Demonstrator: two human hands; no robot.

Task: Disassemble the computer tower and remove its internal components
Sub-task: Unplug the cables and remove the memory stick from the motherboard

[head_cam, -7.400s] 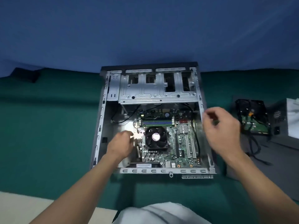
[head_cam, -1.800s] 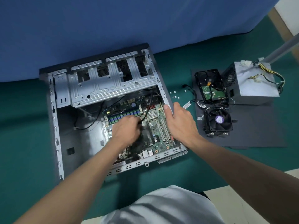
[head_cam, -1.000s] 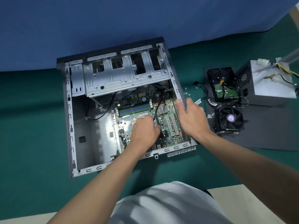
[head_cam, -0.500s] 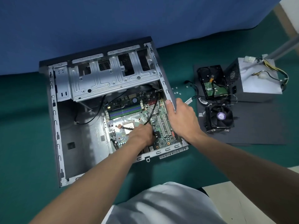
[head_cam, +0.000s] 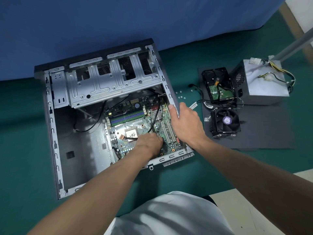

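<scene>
Clamping right hand [head_cam: 186,122] on case wall [head_cam: 169,92], left hand [head_cam: 149,144] on motherboard [head_cam: 140,123], grasp unclear, cable [head_cam: 156,114] crossing

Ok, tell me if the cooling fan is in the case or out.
Out. The fan lies on the dark mat right of the case, and the bare chip shows on the board.

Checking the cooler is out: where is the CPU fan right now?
Head view: the CPU fan sits on the dark mat right of the case, just nearer the person than the hard drive.
</scene>
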